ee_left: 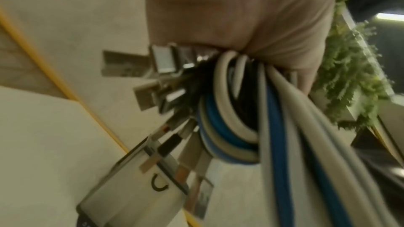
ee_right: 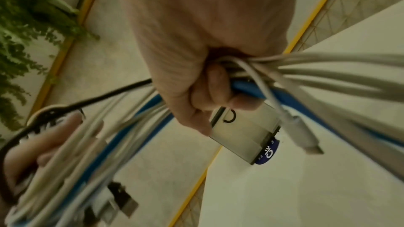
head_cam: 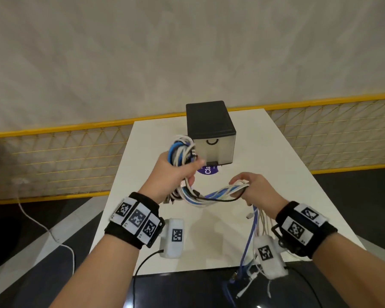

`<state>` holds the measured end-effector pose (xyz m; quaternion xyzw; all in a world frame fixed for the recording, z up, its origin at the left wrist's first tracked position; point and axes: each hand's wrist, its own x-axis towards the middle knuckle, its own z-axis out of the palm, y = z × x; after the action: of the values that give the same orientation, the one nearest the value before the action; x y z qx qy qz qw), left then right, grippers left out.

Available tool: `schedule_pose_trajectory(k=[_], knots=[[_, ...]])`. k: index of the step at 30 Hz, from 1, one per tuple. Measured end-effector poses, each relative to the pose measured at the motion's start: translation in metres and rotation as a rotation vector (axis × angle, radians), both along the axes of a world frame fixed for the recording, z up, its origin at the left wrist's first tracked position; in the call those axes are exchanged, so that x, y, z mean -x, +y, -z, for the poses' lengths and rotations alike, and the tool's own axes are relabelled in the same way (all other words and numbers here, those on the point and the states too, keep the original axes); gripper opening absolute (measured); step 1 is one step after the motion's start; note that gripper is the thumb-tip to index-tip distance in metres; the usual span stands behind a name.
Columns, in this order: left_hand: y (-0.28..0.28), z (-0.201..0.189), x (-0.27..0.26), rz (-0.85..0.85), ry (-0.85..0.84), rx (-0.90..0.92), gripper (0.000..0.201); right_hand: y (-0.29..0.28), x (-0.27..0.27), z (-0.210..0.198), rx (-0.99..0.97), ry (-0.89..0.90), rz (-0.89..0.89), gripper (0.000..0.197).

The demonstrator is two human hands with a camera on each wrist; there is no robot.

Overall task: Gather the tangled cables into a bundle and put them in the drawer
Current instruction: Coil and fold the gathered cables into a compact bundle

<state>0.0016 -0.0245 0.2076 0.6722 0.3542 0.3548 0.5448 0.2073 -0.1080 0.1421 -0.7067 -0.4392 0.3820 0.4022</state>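
While both hands hold the cables (head_cam: 211, 193) up above the white table (head_cam: 276, 174), the bundle is only half made. The left hand (head_cam: 175, 174) is a fist curled round a coil of white, blue and black loops; the coil sticks up out of the fist, and a cluster of metal plugs (ee_left: 166, 78) fans out below it in the left wrist view. From that fist the strands sag and run across to the right hand (head_cam: 256, 187), which is closed round them too, so the long axis of the loose stretch lies left to right between the two fists. Beyond the right hand the free ends hang down past the near table edge. The small drawer unit (head_cam: 211, 132), black on top with a pale front and a curved handle mark, stands straight ahead, farther along the table than both hands. Its drawer looks shut. The left hand's coil is just beside its front left corner and nearer than the right hand. Judging from this, the hanging tails need winding in and a hand freed to pull the drawer.
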Motion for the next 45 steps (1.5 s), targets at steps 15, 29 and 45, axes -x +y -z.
schedule_pose_trajectory(k=[15, 29, 45], knots=[[-0.035, 0.038, -0.029, 0.162, 0.340, 0.236, 0.056, 0.010, 0.037, -0.026, 0.043, -0.867, -0.127, 0.071], [-0.028, 0.047, -0.026, -0.119, 0.111, 0.257, 0.015, 0.005, 0.017, -0.026, -0.211, -0.213, -0.322, 0.059], [-0.026, 0.035, -0.023, -0.148, 0.109, 0.123, 0.038, 0.002, 0.048, -0.013, -0.257, -0.080, -0.144, 0.020]])
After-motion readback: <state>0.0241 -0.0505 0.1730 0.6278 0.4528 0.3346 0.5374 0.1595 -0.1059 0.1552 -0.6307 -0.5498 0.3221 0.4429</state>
